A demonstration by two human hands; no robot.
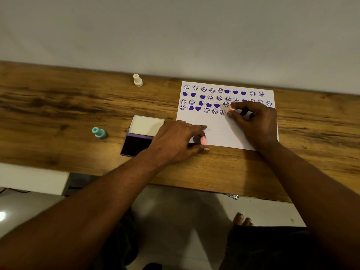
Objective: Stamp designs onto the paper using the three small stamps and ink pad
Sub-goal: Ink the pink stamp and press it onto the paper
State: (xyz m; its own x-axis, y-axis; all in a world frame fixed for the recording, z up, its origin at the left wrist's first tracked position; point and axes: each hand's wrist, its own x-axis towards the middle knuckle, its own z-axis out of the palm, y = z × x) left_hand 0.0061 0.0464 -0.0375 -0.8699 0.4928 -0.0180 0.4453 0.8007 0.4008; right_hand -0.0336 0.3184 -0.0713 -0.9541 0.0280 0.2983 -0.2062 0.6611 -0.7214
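Note:
A white paper [226, 131] lies on the wooden table [58, 106], with four rows of purple smileys and hearts stamped across its top. My right hand [255, 121] pinches a small pink stamp [231, 108] upright on the paper, at the right end of the fourth row. My left hand [175, 141] rests at the paper's lower left corner, index finger stretched onto the sheet, and holds a small pink cap [203, 140] between its fingers. The open ink pad [134, 144] with its raised white lid lies just left of that hand. A teal stamp [99, 132] and a cream stamp [138, 80] stand apart on the table.
A plain wall runs right behind the table's far edge. The near edge cuts across below my forearms, with a tiled floor and a bare foot [242, 219] beneath. A crumpled foil scrap [232, 196] lies on the floor by the edge.

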